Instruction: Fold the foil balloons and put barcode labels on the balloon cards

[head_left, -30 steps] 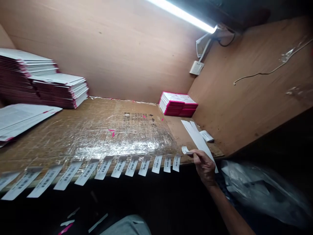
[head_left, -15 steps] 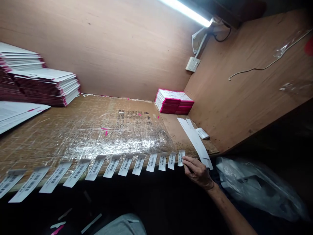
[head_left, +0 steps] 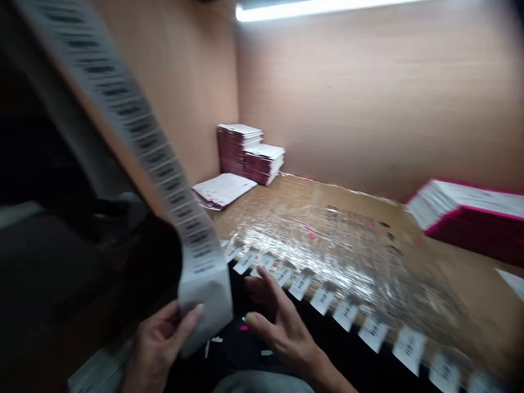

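Observation:
My left hand (head_left: 161, 341) pinches the lower end of a long white strip of barcode labels (head_left: 164, 169), which runs up and out at the top left. To the right of the strip's blank end is my right hand (head_left: 282, 327), its fingers spread and nothing visible in them. Beyond it, a row of separate barcode labels (head_left: 322, 298) hangs by the upper ends from the front edge of the worktop (head_left: 368, 251). The picture is blurred by motion.
Two stacks of white, pink-edged booklets (head_left: 264, 164) stand in the back left corner, beside a flat pile of papers (head_left: 224, 188). Another pink-edged stack (head_left: 475, 218) is at the right. A tube light (head_left: 319, 7) shines above the wooden back wall.
The view has swung left, to the strip of barcode labels. My left hand has come into view holding it. My right hand has let go of the label at the row's right end.

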